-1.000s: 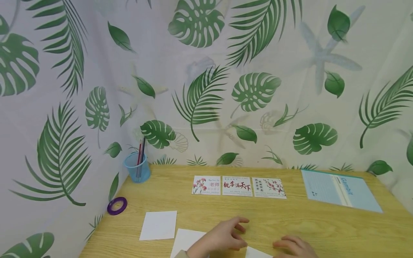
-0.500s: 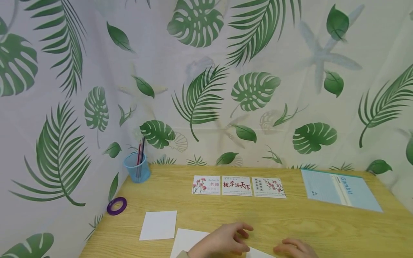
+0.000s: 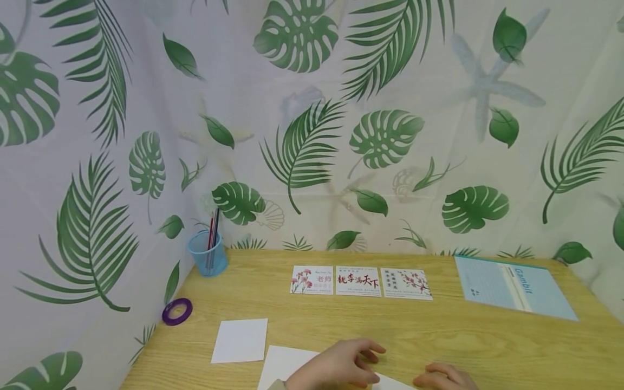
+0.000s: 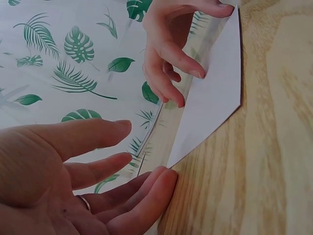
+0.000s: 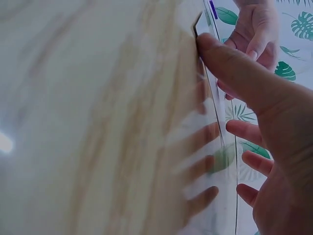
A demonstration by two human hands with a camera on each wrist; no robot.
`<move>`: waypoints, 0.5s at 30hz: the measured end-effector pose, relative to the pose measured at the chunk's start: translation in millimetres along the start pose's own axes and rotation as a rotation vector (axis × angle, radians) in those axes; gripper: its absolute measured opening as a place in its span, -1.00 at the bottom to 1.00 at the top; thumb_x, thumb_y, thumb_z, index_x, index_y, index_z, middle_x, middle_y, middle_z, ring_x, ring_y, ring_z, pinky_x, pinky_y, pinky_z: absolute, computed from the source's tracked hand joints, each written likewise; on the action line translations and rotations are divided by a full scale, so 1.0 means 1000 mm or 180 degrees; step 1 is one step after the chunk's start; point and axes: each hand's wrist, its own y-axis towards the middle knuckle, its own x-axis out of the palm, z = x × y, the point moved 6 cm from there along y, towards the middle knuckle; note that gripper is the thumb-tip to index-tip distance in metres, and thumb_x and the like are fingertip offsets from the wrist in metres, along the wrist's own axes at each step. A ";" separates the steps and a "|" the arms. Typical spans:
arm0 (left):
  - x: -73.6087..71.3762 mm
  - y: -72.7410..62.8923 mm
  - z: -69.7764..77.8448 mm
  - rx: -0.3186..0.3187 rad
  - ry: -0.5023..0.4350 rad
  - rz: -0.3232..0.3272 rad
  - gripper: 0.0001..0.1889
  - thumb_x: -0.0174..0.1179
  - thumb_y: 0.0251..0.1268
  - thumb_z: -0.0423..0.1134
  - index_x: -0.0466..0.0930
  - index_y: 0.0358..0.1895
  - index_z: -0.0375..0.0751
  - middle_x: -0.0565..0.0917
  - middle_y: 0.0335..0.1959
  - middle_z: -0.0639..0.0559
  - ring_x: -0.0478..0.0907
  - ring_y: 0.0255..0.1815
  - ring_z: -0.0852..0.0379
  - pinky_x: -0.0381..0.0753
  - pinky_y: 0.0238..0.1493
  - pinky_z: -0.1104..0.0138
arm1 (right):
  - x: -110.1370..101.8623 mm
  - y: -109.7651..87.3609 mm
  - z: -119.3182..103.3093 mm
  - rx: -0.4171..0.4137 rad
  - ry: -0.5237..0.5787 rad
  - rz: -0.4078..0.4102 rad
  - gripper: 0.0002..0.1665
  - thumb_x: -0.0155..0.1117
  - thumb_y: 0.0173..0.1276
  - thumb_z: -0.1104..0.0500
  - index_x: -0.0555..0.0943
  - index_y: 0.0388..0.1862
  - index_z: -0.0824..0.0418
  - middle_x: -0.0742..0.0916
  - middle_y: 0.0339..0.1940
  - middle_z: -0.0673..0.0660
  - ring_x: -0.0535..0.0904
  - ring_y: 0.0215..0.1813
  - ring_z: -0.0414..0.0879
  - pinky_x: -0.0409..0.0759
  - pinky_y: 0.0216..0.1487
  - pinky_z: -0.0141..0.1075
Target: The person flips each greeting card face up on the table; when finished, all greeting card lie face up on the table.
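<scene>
A white piece of paper (image 4: 215, 83) with angled edges lies on the wooden table between the hands; the head view shows only its far part. My left hand (image 3: 338, 364) has its fingers loosely extended, and in the left wrist view the lower fingertips touch one corner. At the opposite end is my right hand (image 3: 446, 376), thumb tip against the paper's corner in the right wrist view. The other right fingers (image 5: 244, 129) are spread apart, holding nothing. A larger white sheet (image 3: 281, 360) lies partly behind my left wrist.
On the left are a square white paper (image 3: 240, 340), a purple tape roll (image 3: 177, 311) and a blue pen cup (image 3: 208, 257). Printed cards (image 3: 358, 281) line the back; a light-blue notebook (image 3: 517, 287) lies at right. A leaf-patterned cloth (image 3: 312, 108) stands behind the table.
My left hand has shifted slightly right and nearer my body. The right hand has drawn back a little. The other things on the table stay in place.
</scene>
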 end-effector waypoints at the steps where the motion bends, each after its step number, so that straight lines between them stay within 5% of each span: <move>1: 0.000 0.000 0.000 0.0002 -0.0003 0.0001 -0.58 0.30 0.26 -0.33 0.57 0.20 -0.13 0.71 -0.05 0.12 0.62 -0.19 0.36 0.59 -0.10 0.48 | 0.000 0.000 0.000 0.0048 -0.0008 -0.0022 -0.35 0.73 -0.38 0.17 0.68 -0.26 -0.35 0.70 -0.21 -0.33 0.62 -0.19 -0.34 0.42 -0.17 -0.69; 9: 0.001 -0.002 0.000 0.0009 -0.0076 -0.0015 -0.59 0.29 0.27 -0.33 0.57 0.20 -0.16 0.71 -0.03 0.11 0.61 -0.20 0.38 0.58 -0.11 0.51 | -0.001 0.001 -0.012 0.0720 -0.0453 -0.0406 -0.50 0.68 -0.19 -0.12 0.59 -0.33 -0.58 0.61 -0.19 -0.50 0.55 -0.14 -0.41 0.58 -0.18 -0.32; 15: 0.002 -0.002 0.000 0.0041 -0.0053 -0.0023 -0.59 0.30 0.26 -0.32 0.58 0.20 -0.17 0.71 -0.02 0.12 0.61 -0.18 0.40 0.58 -0.11 0.52 | -0.001 0.001 -0.019 0.1269 -0.0525 -0.0728 -0.72 0.44 -0.05 -0.46 0.57 -0.36 -0.61 0.56 -0.19 -0.58 0.51 -0.09 -0.44 0.59 -0.08 -0.26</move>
